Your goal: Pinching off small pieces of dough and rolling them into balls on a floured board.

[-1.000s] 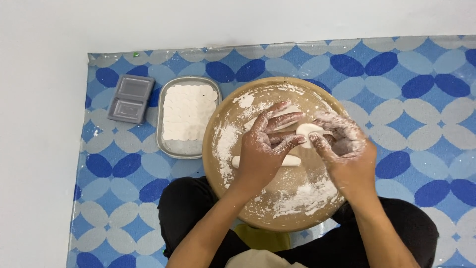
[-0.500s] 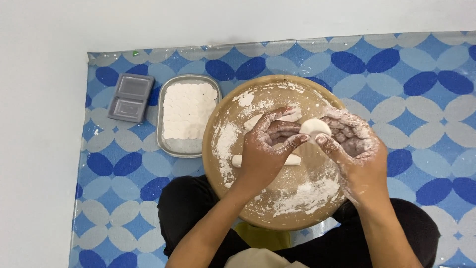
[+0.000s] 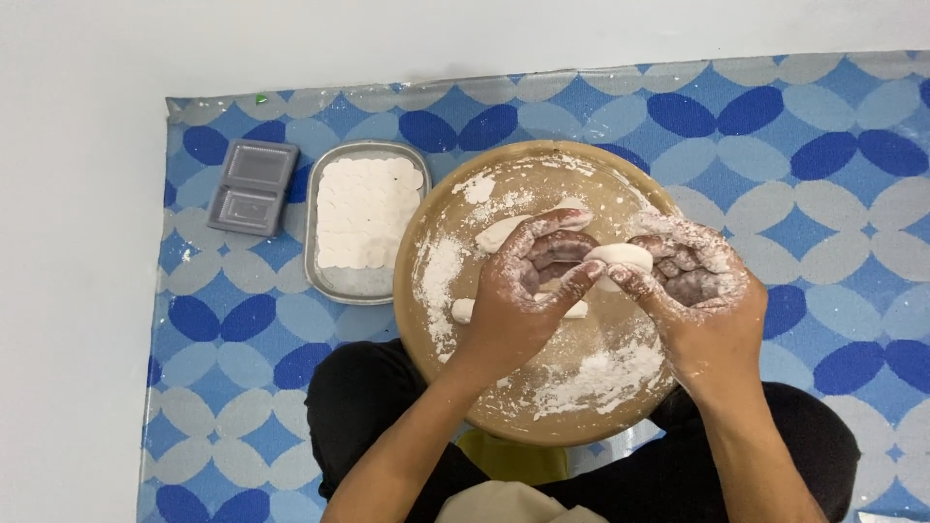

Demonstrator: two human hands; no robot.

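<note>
A small white dough piece (image 3: pixel 620 258) is pinched between my two flour-covered hands above a round wooden board (image 3: pixel 504 378). My left hand (image 3: pixel 528 291) curls its fingers around the dough's left side, thumb touching it. My right hand (image 3: pixel 693 291) grips the dough's right side with thumb and fingers. A white dough log (image 3: pixel 463 310) lies on the board under my left hand, mostly hidden. Another dough strip (image 3: pixel 499 232) shows beyond my left fingers. Loose flour (image 3: pixel 601 373) is scattered over the board.
A metal tray (image 3: pixel 320 281) with several flat white dough rounds stands left of the board. A grey plastic lid or box (image 3: pixel 252 187) lies further left. Everything rests on a blue patterned mat (image 3: pixel 823 145), with white floor (image 3: pixel 68 291) around. My black-clad legs are under the board.
Both hands have lifted slightly off the board and turned palms upward, bringing the dough piece up between them; it was pressed low near the board a second ago.
</note>
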